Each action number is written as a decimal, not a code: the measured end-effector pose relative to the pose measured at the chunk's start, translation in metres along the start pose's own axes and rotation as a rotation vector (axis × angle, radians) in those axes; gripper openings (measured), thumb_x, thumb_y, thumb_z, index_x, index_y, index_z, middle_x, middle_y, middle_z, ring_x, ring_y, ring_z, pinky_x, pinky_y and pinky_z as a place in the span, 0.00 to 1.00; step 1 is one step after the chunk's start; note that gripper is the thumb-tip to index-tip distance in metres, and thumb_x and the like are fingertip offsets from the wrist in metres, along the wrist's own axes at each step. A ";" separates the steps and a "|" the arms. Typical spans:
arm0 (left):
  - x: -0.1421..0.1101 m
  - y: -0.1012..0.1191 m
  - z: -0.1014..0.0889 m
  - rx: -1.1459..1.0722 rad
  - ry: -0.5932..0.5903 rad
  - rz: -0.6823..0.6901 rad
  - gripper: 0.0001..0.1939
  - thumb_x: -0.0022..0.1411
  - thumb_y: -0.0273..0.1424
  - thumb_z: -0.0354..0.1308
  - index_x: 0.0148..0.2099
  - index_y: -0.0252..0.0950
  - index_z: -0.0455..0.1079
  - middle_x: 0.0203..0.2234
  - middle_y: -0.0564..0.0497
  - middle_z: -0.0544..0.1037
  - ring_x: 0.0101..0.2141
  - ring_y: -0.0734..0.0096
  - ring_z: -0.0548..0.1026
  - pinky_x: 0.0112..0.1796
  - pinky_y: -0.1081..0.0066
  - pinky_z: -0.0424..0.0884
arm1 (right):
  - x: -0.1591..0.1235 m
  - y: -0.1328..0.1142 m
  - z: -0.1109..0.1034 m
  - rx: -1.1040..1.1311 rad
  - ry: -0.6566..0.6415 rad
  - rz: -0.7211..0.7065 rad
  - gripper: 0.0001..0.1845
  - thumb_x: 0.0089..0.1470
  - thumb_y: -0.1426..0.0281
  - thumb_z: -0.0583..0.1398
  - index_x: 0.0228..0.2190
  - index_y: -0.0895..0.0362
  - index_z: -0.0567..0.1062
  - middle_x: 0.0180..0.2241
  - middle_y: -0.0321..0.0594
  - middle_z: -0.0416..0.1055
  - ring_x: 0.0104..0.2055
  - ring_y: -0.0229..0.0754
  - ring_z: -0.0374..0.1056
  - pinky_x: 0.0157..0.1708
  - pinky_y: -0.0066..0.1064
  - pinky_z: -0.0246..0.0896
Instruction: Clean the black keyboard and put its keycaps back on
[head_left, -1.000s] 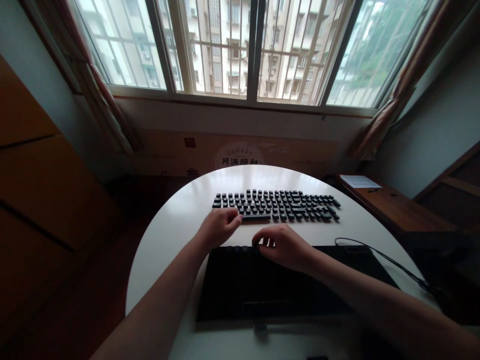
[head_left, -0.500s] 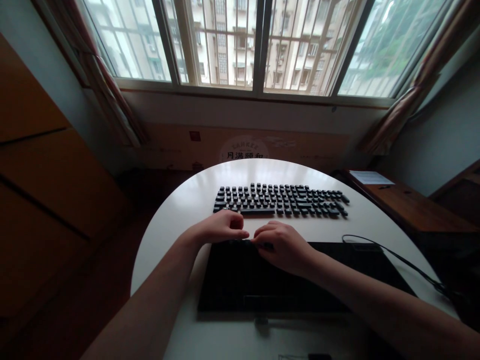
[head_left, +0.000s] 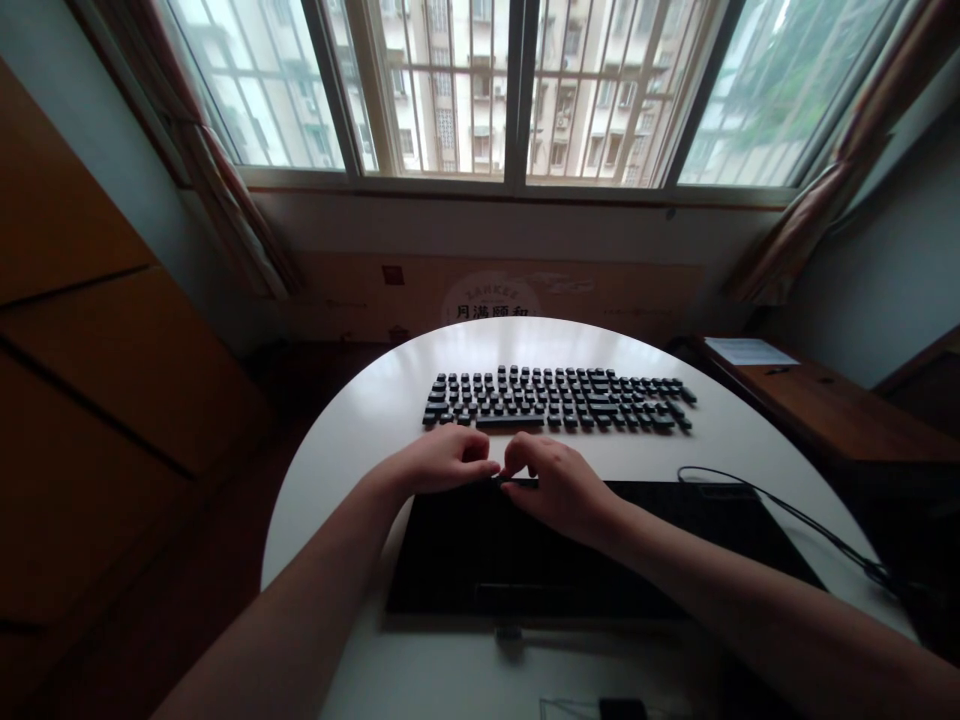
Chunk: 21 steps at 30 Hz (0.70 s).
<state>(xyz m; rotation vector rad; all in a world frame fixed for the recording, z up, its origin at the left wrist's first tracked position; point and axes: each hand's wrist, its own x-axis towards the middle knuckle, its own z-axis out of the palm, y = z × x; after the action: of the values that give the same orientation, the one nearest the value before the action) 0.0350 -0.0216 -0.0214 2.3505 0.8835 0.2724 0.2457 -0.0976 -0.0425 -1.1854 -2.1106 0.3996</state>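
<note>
A dark keyboard base (head_left: 585,560) lies on the white round table (head_left: 307,500). My right hand (head_left: 559,485) is over its far edge, thumb and forefinger pinched about a small black keycap (head_left: 501,480), mostly hidden by the fingertips. My left hand (head_left: 450,458) rests at the same edge to the left, fingers curled and thumb pointing toward the right fingertips. What the left fingers hold, if anything, is hidden. Just beyond both hands, loose black keycaps (head_left: 600,405) lie in keyboard-like rows, with a long space bar keycap (head_left: 510,421) nearest the left hand.
A black cable (head_left: 795,520) runs from the base's far right off the table's right side. Small dark objects (head_left: 622,708) lie at the near edge. On the right stands a wooden table (head_left: 847,410) with a paper sheet (head_left: 750,352). A barred window fills the back.
My left hand has come from the keycap rows down to the base's far edge, beside the right hand. The right hand has shifted slightly, still pinched there. The camera view has also shifted a little.
</note>
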 end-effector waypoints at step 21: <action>0.005 -0.006 0.001 0.008 -0.086 -0.075 0.26 0.57 0.56 0.59 0.27 0.37 0.62 0.21 0.57 0.64 0.25 0.73 0.62 0.26 0.72 0.55 | -0.002 0.005 -0.002 0.060 0.039 -0.089 0.37 0.52 0.76 0.65 0.62 0.49 0.65 0.40 0.35 0.81 0.47 0.48 0.73 0.49 0.40 0.65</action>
<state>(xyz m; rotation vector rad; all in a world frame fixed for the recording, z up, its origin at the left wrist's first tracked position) 0.0365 -0.0152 -0.0260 2.3123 0.9304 0.1366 0.2505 -0.0966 -0.0445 -1.0534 -2.0947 0.3936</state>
